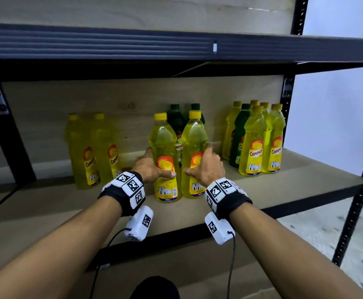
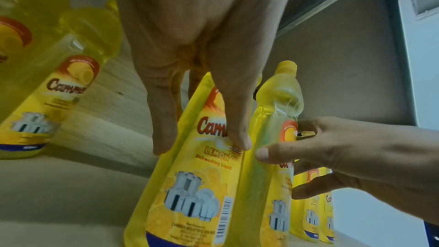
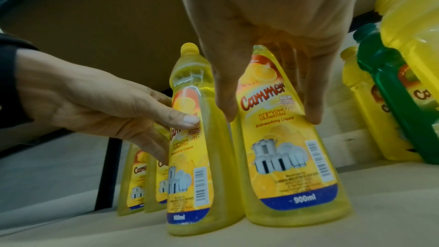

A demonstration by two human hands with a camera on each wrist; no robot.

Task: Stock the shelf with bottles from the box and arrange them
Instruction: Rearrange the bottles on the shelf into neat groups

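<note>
Left grip (image 1: 152, 169) clasping left yellow bottle (image 1: 165, 156), right grip (image 1: 206, 167) clasping right yellow bottle (image 1: 194, 156), both upright, touching, on shelf (image 1: 294, 180)

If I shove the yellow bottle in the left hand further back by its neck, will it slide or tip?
Probably tip. The left yellow dish-soap bottle is tall on a narrow base, so a high push levers it over. It looks nearly full, hence likely heavy for its size. The left hand grips it low, which seems safer; the smooth plastic should slide on the shelf board.
</note>
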